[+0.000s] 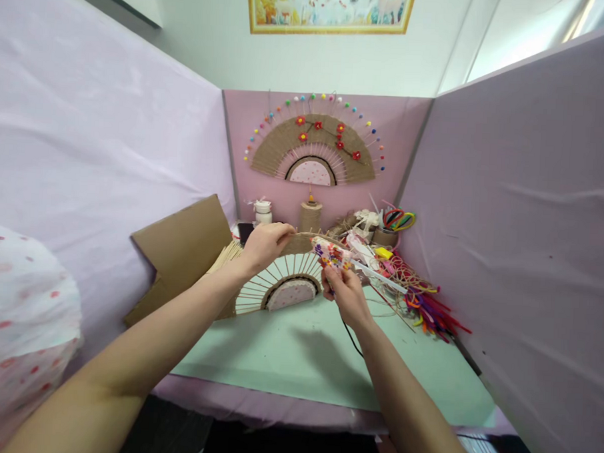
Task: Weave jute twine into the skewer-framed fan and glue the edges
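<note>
On the green table (296, 360) at mid-frame stands our half-made fan (280, 279); our left hand (264, 245) pinches its top edge, our right hand (346, 292) clasps a flowered piece (331, 254) (details blurred). Pipe cleaners (428, 309) lie further right.

A stick fan (279, 285) stood on the table (301, 360), a cardboard sheet (181, 248) left of it, pipe cleaners (428, 312) right. Behind it a twine spool (310, 217) stood below a wall-hung fan (312, 150).
</note>
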Demonstrator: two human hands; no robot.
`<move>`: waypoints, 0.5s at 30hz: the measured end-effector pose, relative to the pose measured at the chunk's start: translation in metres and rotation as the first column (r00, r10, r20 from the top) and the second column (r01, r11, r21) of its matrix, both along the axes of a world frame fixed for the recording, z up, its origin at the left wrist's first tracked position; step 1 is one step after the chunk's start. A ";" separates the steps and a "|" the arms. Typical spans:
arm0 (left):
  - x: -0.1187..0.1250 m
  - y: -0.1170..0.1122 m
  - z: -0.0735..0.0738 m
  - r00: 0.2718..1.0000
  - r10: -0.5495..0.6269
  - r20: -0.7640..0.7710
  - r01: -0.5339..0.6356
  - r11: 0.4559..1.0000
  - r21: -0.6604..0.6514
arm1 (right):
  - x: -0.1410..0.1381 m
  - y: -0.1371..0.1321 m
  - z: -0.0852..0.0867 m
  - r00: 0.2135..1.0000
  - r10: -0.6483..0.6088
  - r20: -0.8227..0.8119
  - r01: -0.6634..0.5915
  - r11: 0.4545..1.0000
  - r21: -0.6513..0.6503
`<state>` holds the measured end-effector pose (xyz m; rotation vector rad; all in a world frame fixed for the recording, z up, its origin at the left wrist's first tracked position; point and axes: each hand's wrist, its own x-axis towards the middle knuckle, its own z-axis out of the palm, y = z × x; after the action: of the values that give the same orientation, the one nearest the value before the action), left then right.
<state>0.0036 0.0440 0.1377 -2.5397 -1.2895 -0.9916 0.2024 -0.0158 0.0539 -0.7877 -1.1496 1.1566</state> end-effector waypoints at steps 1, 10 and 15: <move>-0.001 0.001 -0.001 1.000 -0.003 0.005 0.003 1.000 0.003 | -0.005 0.004 0.000 1.000 0.000 0.009 0.000 1.000 0.008; -0.002 0.004 0.000 1.000 -0.025 -0.010 0.025 0.999 0.040 | -0.016 0.024 -0.009 0.992 -0.023 0.121 0.013 0.997 0.083; -0.002 0.002 0.000 0.999 -0.036 -0.015 0.037 0.998 0.053 | -0.017 0.026 -0.011 0.983 -0.015 0.181 -0.002 0.996 0.093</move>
<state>0.0018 0.0465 0.1380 -2.5346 -1.2009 -0.9988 0.1851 0.0097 0.0429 -0.8373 -1.3412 1.0337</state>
